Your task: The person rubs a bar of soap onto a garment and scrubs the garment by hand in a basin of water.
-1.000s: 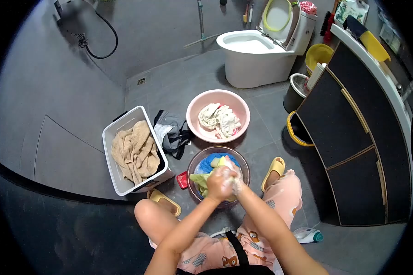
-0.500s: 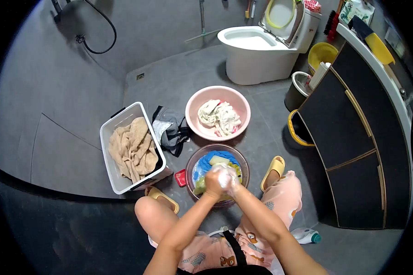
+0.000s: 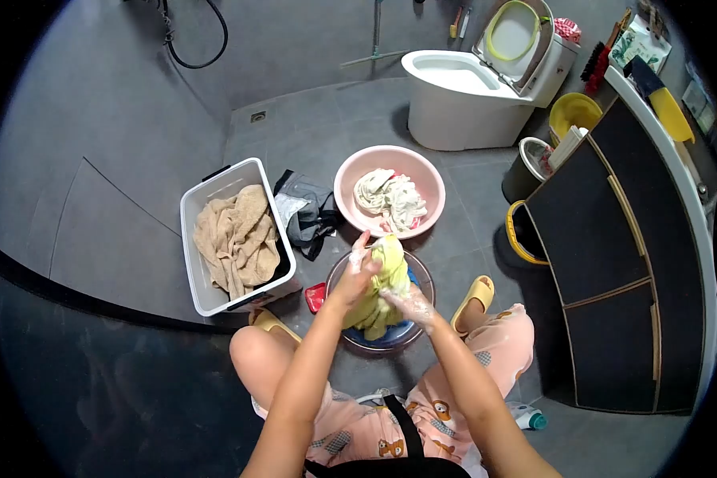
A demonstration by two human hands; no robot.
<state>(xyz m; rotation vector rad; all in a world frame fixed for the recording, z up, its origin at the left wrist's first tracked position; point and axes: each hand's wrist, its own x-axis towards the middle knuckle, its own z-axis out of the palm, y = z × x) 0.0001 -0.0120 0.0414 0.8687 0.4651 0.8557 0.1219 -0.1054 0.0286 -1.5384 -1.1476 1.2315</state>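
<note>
- Dark cabinet [image 3: 609,319], person's right side, pale counter on top.
- Toilet [image 3: 462,103], far side of floor, lid up.
- White bin [image 3: 271,301], beyond the left knee. Beige towel [image 3: 235,239] bunched inside.
- Pink basin [image 3: 342,187], on the floor between toilet and wash basin. White cloths [image 3: 389,199] with some pink/red, heaped in it.
- Wash basin [image 3: 429,296], dark rim, between the feet, just on the near side of the pink one. Blue cloth [image 3: 404,329] in it, partly hidden.
- Grey-black garment [image 3: 304,215], on the floor between white bin and pink basin.
- Yellow-green cloth [image 3: 386,279], bunched and foamy, up over the wash basin, between both hands. Lower folds hang toward the basin; contact with the contents: can't tell.
- Left hand [image 3: 353,276]: against the cloth's left side, fingers parted, fairly wide. Suds on it.
- Right hand [image 3: 411,307]: on the cloth's lower right side, suds on fingers and back. How tightly it's closed: can't tell.
- Yellow slippers [image 3: 475,301], one on each foot, either side of the wash basin.
- Bottle [image 3: 530,417], teal cap, on the floor by the right leg, partly covered.
- Red item [image 3: 315,297], just left of the wash basin.
</note>
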